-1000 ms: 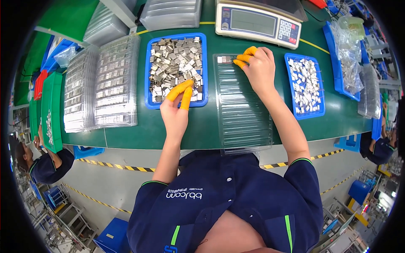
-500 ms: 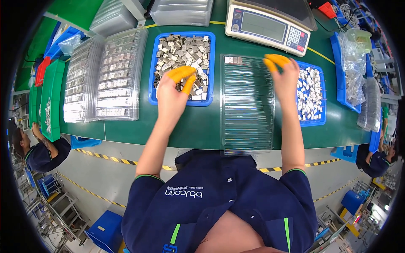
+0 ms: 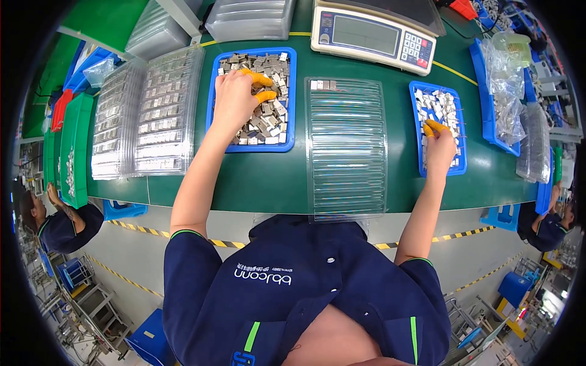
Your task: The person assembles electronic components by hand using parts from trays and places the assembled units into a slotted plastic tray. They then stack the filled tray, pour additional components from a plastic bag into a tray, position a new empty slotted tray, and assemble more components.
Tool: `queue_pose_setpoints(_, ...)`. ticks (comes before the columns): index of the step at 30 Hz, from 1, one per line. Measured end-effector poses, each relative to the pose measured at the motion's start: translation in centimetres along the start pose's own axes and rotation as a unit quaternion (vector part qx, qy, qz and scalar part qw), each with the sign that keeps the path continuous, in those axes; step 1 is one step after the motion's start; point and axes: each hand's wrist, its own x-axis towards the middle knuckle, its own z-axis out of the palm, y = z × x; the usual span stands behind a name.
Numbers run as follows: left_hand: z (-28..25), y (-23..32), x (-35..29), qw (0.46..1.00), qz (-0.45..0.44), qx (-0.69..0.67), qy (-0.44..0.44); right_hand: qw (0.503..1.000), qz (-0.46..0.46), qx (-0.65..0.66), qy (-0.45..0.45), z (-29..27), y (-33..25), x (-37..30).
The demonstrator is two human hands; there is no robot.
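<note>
My left hand point(image 3: 237, 96), in yellow finger covers, is over a blue tray point(image 3: 292, 97) heaped with small metal-shelled connectors point(image 3: 268, 125). Its thumb and forefinger are apart, with the fingertips among the parts. At the right, my right hand point(image 3: 442, 146) reaches into a smaller blue tray point(image 3: 462, 116) of small white pieces point(image 3: 444, 105). Its covered fingers are bent close together; what lies between the tips is hidden. Between the hands lies a clear plastic blister tray point(image 3: 347, 152) with many narrow slots. A few connectors point(image 3: 323, 85) sit side by side in its top left slot.
A weighing scale point(image 3: 373, 36) stands at the back. Filled clear trays point(image 3: 168, 110) lie at the left, beside a green bin point(image 3: 74, 146). Stacked clear trays point(image 3: 250, 18) stand behind. A blue bin with plastic bags point(image 3: 508, 91) is at the right. Other people sit at both sides.
My right hand has left the top of the blister tray and moved right and down into the white pieces' tray. My left hand has shifted up and left over the connectors.
</note>
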Motion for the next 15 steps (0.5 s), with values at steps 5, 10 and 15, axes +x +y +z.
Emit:
queue_pose_setpoints(5,-1.1,0.5,-0.5,0.999,0.026,-0.026,-0.01,0.995,-0.065,-0.07,0.029,0.8,1.3,0.1)
queue_pose_setpoints(10,-1.0,1.2,-0.8,1.0,-0.002,0.013,0.009,0.998,-0.055,-0.038,0.009,0.0,0.5,0.3)
queue_pose_setpoints(15,-0.1,0.6,-0.8,1.0,-0.002,0.018,0.011,0.998,-0.056,-0.007,0.006,0.1,0.2,0.2)
